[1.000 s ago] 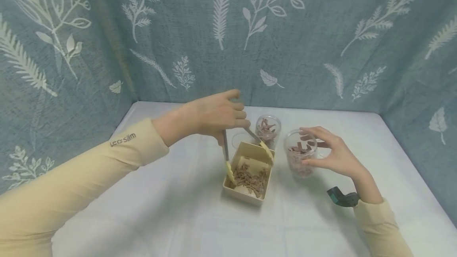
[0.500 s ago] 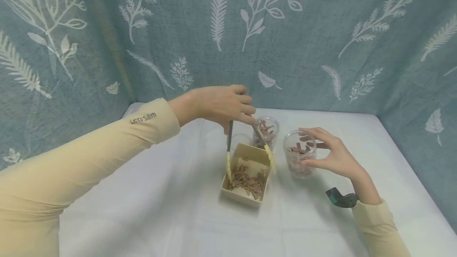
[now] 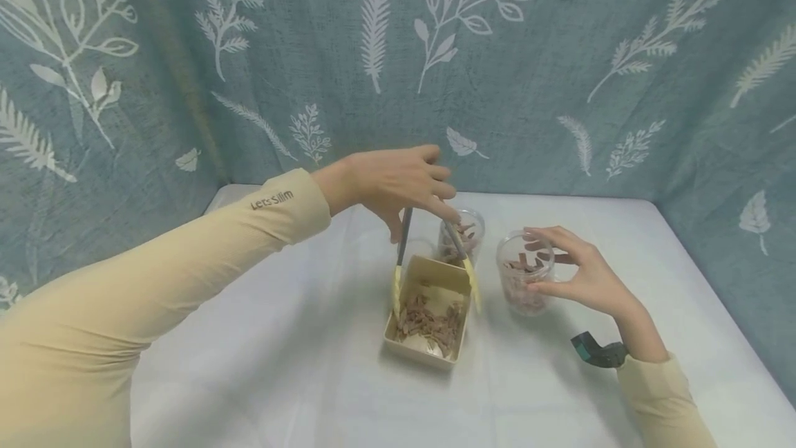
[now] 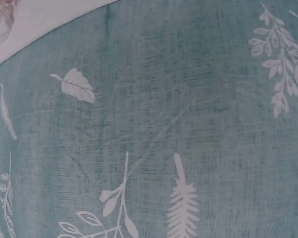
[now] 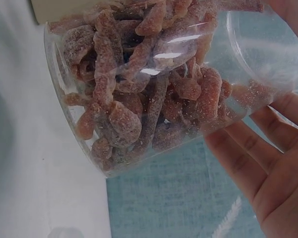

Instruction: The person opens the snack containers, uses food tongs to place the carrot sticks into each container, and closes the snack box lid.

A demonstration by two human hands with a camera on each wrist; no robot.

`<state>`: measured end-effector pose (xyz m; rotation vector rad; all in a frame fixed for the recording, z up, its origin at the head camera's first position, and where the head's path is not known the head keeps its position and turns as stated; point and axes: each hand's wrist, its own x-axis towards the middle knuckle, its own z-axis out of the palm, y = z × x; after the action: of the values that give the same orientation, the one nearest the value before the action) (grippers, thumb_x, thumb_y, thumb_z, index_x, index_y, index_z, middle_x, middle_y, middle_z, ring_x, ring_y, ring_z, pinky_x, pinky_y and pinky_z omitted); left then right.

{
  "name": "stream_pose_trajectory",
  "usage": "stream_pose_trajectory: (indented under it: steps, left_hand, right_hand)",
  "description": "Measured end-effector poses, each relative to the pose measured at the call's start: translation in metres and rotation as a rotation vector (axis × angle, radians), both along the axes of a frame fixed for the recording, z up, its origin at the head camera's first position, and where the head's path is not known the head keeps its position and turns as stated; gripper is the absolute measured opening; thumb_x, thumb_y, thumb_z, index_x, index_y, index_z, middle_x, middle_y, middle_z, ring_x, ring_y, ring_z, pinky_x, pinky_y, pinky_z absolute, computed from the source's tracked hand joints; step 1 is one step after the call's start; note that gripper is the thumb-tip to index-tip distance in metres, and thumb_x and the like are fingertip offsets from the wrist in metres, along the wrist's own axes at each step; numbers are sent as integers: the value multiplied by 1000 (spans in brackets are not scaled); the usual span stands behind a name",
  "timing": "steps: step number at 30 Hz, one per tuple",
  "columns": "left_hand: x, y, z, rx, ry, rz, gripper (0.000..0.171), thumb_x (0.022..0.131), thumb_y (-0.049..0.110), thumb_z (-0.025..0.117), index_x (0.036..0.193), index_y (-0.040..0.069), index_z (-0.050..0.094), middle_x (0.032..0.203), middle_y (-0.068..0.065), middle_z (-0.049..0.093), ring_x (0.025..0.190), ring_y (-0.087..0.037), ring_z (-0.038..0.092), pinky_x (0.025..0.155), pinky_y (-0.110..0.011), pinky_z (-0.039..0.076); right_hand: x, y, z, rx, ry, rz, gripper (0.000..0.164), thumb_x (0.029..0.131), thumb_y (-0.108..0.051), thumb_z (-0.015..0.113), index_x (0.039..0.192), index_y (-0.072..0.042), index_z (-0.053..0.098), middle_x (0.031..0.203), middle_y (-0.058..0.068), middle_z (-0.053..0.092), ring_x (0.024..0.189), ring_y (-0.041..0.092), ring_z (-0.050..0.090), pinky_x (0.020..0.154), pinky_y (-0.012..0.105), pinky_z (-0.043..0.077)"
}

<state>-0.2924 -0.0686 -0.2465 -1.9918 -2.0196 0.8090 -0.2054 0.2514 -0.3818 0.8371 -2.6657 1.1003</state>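
Note:
My left hand (image 3: 404, 182) holds a pair of tongs (image 3: 403, 247) with grey arms and yellow tips, spread wide over a cream rectangular box (image 3: 417, 355). Brown dried strips (image 3: 429, 323) lie in the box. The left tip reaches inside the box's left wall; the right tip overlaps the right rim and hangs past it in the head view. My right hand (image 3: 578, 272) grips a clear jar (image 3: 528, 306) around its side, fingers behind and thumb in front. Sugar-dusted reddish-brown pieces (image 5: 124, 119) fill its lower part in the right wrist view.
A second clear jar (image 3: 475, 227) with similar strips stands behind the box, partly hidden by the tongs. A clear round lid (image 3: 423, 247) lies beside it. The white-covered table (image 3: 311, 379) ends at a teal leaf-patterned curtain (image 3: 311, 54).
My left hand has moved right and slightly up with the tongs. Their right tip has shifted from within the box to past its right rim. My right hand stays on the jar.

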Motion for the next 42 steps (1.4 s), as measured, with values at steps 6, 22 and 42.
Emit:
stream_pose_trajectory:
  steps: [6,22,42]
  left_hand:
    - [-7,0,-7,-6,4,-3,87,64,71,62,138,32,37,109,1,54,103,-23,45,93,-43,30]
    - [-14,3,-13,-18,-29,-99,74,69,64,63,132,33,43,111,3,54,103,-23,44,100,-46,27]
    - [-12,33,-43,-151,-2,-70,76,69,65,63,136,37,40,131,5,49,120,-21,41,109,-49,19]
  right_hand:
    - [0,2,-1,2,-7,-8,79,68,-16,83,137,-19,44,125,-5,52,110,8,54,84,33,49]
    - [-1,1,-2,15,-7,-10,81,67,-17,84,137,-21,44,125,-6,52,110,4,53,84,37,49]
    - [0,-3,-3,-16,7,10,82,65,-11,84,137,-15,45,126,3,53,108,15,56,83,39,50]
